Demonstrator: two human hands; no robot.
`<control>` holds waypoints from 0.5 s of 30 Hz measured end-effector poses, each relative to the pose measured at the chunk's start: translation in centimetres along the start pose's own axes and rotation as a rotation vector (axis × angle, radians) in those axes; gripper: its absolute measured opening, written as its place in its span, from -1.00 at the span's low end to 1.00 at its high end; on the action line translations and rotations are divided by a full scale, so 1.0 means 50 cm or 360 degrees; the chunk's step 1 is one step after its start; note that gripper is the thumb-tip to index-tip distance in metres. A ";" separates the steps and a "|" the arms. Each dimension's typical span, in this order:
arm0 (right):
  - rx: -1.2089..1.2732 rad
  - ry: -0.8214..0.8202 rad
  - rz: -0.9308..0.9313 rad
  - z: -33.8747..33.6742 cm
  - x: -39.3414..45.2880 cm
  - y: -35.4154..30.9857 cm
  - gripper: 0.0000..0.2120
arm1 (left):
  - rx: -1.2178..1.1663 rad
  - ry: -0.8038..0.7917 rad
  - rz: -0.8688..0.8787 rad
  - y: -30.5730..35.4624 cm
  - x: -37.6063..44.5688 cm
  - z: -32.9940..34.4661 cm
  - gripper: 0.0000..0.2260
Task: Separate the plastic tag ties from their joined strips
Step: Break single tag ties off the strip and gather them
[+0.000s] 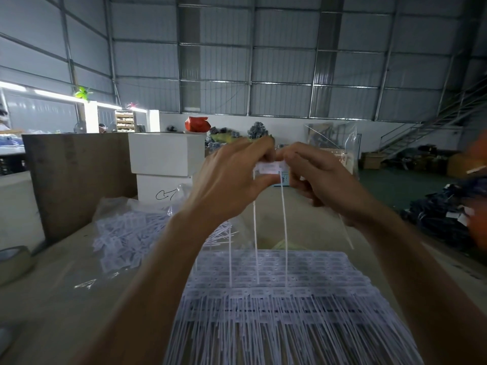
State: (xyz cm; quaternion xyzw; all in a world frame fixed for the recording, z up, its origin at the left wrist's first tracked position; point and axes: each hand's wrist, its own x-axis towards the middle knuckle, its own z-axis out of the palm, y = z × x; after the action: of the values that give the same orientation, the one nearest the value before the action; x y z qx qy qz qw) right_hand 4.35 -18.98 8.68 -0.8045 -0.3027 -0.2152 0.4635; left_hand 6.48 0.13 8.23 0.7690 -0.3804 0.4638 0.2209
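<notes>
Here I see both hands raised above the tabletop [52, 299]. Left hand [232, 180] and right hand [324, 177] pinch a short tag strip [268, 168] between curled fingers, its tails hanging down. Stacked joined strips [276, 285] lie below; loose ties [123, 238] piled at left.

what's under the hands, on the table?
A stack of joined tie strips, with white tails hanging toward it from the piece both hands grip. The table beneath the stack is covered.
</notes>
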 end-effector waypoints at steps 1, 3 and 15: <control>0.0005 -0.0026 -0.0017 0.003 -0.002 -0.002 -0.79 | -0.0009 0.0005 0.0020 0.000 0.000 0.000 -0.76; -0.0048 -0.0067 -0.0130 0.006 -0.005 -0.006 -0.82 | -0.0043 0.0010 0.0037 0.001 -0.001 0.001 -0.77; 0.0267 0.0205 0.0033 -0.015 -0.005 -0.007 -0.89 | -0.0518 -0.0083 -0.0173 0.004 0.010 -0.018 -0.63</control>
State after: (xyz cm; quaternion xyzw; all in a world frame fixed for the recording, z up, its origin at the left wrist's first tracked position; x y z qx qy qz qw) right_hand 3.86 -19.56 9.09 -0.7504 -0.2808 -0.2357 0.5500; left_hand 5.99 0.44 9.08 0.7543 -0.4140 0.3634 0.3572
